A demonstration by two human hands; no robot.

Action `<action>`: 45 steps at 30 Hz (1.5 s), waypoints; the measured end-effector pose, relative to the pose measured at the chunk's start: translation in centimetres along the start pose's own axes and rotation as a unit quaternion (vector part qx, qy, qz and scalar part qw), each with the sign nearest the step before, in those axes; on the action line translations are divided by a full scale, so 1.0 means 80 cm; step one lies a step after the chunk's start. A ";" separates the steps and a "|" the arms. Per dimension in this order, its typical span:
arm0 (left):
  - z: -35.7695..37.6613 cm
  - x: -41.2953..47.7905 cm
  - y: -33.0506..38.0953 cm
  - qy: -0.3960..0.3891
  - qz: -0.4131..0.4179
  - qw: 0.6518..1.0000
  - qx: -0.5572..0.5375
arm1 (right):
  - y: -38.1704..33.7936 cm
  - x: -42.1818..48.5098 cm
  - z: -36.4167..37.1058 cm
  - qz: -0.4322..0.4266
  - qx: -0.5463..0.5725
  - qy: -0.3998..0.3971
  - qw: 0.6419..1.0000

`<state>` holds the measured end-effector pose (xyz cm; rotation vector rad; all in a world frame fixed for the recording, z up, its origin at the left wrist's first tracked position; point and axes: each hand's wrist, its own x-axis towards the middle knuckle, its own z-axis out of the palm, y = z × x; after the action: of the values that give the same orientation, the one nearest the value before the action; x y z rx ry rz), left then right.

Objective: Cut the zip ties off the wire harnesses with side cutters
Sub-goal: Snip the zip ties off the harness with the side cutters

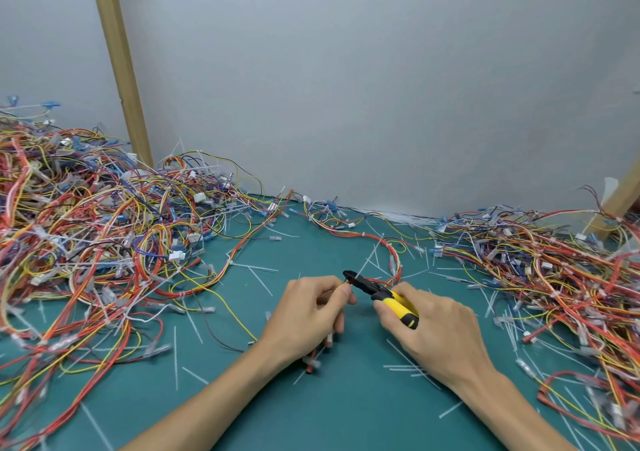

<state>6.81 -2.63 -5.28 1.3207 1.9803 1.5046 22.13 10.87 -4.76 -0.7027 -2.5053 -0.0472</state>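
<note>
Thin red, orange and yellow wire harness point(395, 263): light, limp, no stiffness of its own. It sags wherever it isn't supported, so it has to be held right beside the cut. Insulation is soft and easy to nick. The nylon ties are likely small, hard and springy, and cut pieces will probably flick away.

Where it is: one end is pinched in the left hand point(308, 315). The rest loops up and away over the teal table point(311, 416) toward the back wall. Sleeved terminal ends stick out from under the left palm.

Left hand: palm down, wrist low over the table. Thumb and forefinger fingers point(341, 293) are curled and pinch the wires at the tips. The other fingers are tucked under.

Right hand point(436, 329): comes in from the right, wrapped round the handles of the black-nosed, yellow-and-black-handled side cutters point(377, 293). Grip looks firm. The nose points up-left and touches the wires just beside the left fingertips.

I can't tell whether the jaws are parted or closed, and the tie itself is too small to make out.

My judgement: slip only the tie into the jaws, flat side to the bundle, wires out of the bite.

Around:
- big tangled pile of multicoloured harnesses point(86, 225) on the left
- a second pile point(554, 277) on the right
- white cut tie strips point(408, 369) scattered near the hands
</note>
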 end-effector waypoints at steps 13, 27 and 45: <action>0.001 0.010 -0.011 -0.034 -0.020 0.992 -0.118 | 0.000 -0.002 0.005 0.016 0.038 0.020 0.999; 0.002 0.008 -0.002 0.019 -0.032 0.997 -0.074 | 0.005 0.000 0.014 -0.027 0.055 0.054 0.997; 0.002 0.004 -0.004 0.033 0.014 0.998 -0.042 | 0.009 0.002 0.004 0.003 0.050 0.033 0.998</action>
<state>6.63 -2.26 -5.54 1.2858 1.9227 1.6469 22.21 11.62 -4.99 -0.6563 -2.4254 0.0552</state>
